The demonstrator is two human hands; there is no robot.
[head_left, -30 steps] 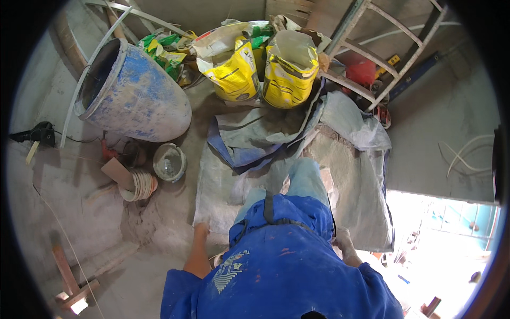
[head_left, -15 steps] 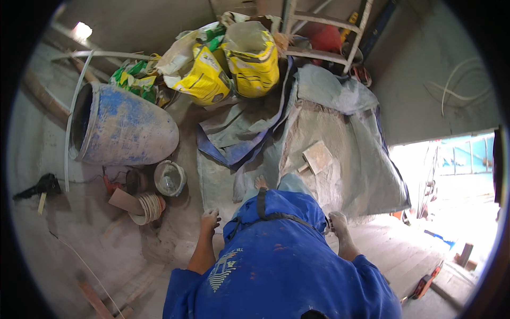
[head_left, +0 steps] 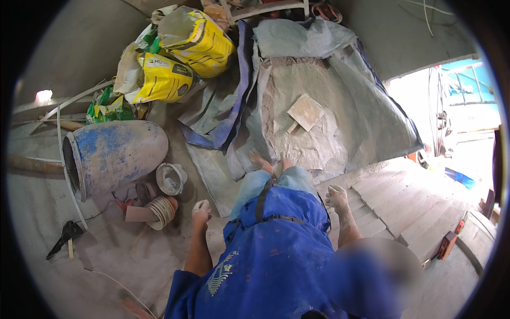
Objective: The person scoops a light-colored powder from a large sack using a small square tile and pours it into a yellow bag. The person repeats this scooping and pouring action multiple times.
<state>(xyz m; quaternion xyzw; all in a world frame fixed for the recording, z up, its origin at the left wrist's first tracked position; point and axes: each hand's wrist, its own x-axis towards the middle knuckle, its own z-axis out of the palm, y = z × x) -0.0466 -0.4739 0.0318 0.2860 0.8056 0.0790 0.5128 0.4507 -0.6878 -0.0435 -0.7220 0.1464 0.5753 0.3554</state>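
Note:
My left hand (head_left: 201, 213) hangs beside my hip with its fingers curled in, dusted pale, and nothing shows in it. On the other side my right hand (head_left: 336, 198) is raised a little from my body, fingers loosely curled and whitened with dust, and no object is visible in it. Ahead of my bare feet a square board with a short handle (head_left: 306, 112) lies on a dusty grey tarp (head_left: 366, 127). Neither hand touches it. Nearest the left hand are a white bucket (head_left: 171, 179) and a coiled pale hose (head_left: 162, 211).
A blue, dust-caked barrel (head_left: 119, 154) lies on its side at left. Yellow sacks (head_left: 166, 78) stand behind it, near a ladder (head_left: 271, 7). A black tool (head_left: 66, 237) and a thin cable (head_left: 119, 284) are on the left floor. Planks (head_left: 404, 196) and a red-black tool (head_left: 448, 244) are at right.
The view has shifted, so the sacks and barrel sit further left and the tarp higher. Both hands remain curled; the right has come up and outward from my side.

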